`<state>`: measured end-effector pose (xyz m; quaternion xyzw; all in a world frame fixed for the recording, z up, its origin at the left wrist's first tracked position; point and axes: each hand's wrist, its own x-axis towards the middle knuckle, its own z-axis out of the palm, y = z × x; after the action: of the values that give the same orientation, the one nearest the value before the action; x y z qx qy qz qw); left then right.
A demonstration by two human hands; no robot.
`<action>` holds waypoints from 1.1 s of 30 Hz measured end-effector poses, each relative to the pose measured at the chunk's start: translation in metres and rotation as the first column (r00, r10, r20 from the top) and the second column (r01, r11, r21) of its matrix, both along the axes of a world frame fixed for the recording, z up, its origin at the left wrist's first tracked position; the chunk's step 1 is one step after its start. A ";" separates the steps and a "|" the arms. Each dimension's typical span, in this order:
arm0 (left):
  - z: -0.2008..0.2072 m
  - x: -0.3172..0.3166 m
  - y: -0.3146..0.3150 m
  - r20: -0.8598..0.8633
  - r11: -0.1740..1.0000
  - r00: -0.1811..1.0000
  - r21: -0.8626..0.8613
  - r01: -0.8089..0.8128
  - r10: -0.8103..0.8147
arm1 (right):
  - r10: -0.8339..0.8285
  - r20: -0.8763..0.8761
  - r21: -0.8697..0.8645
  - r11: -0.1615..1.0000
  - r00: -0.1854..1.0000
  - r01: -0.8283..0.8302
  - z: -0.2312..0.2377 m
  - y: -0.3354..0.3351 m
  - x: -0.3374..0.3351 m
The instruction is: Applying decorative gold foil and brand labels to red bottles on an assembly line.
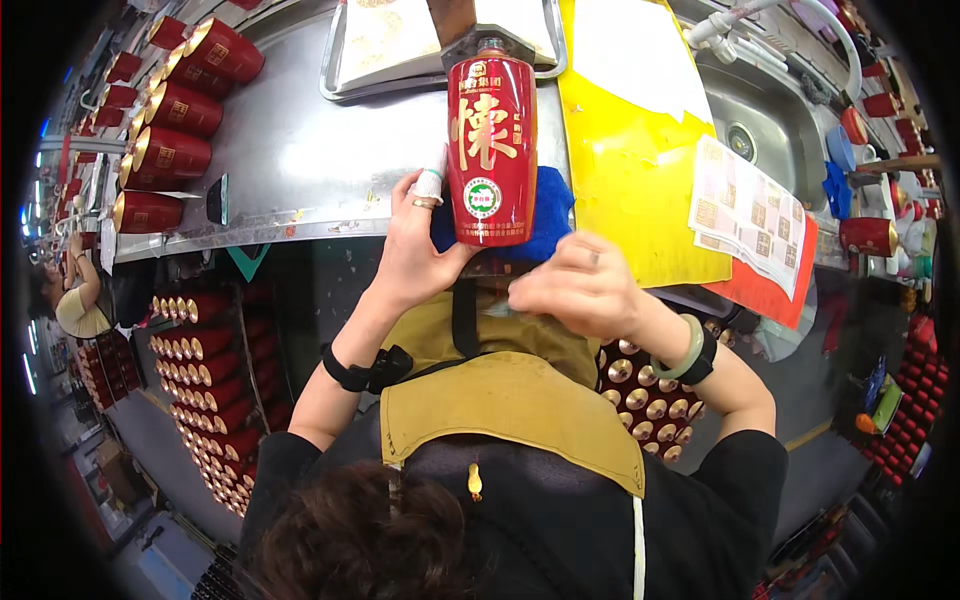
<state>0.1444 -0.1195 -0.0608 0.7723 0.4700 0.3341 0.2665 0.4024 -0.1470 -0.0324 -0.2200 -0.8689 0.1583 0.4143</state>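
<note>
A red bottle (494, 140) with gold characters and a round green-and-white sticker low on its front lies at the table's front edge. Its neck points away from me, into a dark metal bracket (470, 40). My left hand (420, 245) grips its lower left side, thumb by the base and a white-wrapped finger along the side. Just right of the base, my right hand (580, 285) is closed with curled fingertips, slightly blurred. Whatever it may pinch is hidden. Blue cloth (552, 215) shows behind the bottle.
Red gold-based bottles (175, 155) line the table's left side. A metal tray (345, 85) lies at the back. On the right are a yellow sheet (640, 210), printed sticker sheets (745, 215), a red sheet (765, 300) and a sink (760, 110). Racked bottles (210, 400) stand below.
</note>
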 end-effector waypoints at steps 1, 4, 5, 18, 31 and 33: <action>-0.001 -0.001 0.000 0.002 1.000 1.000 -0.021 -0.005 0.005 | -0.056 -0.028 -0.033 0.998 0.998 0.055 0.004 0.004 0.000; 0.005 0.002 -0.001 0.020 1.000 1.000 -0.027 -0.008 0.009 | -0.282 -0.095 0.090 0.953 0.955 0.290 0.010 0.030 0.000; 0.004 0.001 -0.002 0.021 1.000 1.000 -0.024 -0.013 0.013 | -0.311 -0.059 0.142 0.938 0.948 0.317 0.010 0.034 -0.001; 0.007 0.004 0.000 0.102 0.996 0.994 -0.091 -0.017 0.026 | -0.464 0.104 0.425 0.820 0.880 0.382 0.053 0.153 -0.010; 0.010 0.015 0.000 0.262 0.997 0.963 0.009 -0.072 0.067 | -0.475 0.030 0.480 0.779 0.880 0.404 0.052 0.163 -0.018; 0.005 0.015 -0.001 0.202 0.996 0.976 -0.047 -0.078 0.086 | -0.307 0.062 0.360 0.894 0.950 0.266 0.028 0.118 -0.025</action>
<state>0.1597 -0.1207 -0.0562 0.7086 0.4780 0.4130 0.3144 0.3776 -0.0288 -0.0041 -0.2779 -0.8639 -0.0736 0.4136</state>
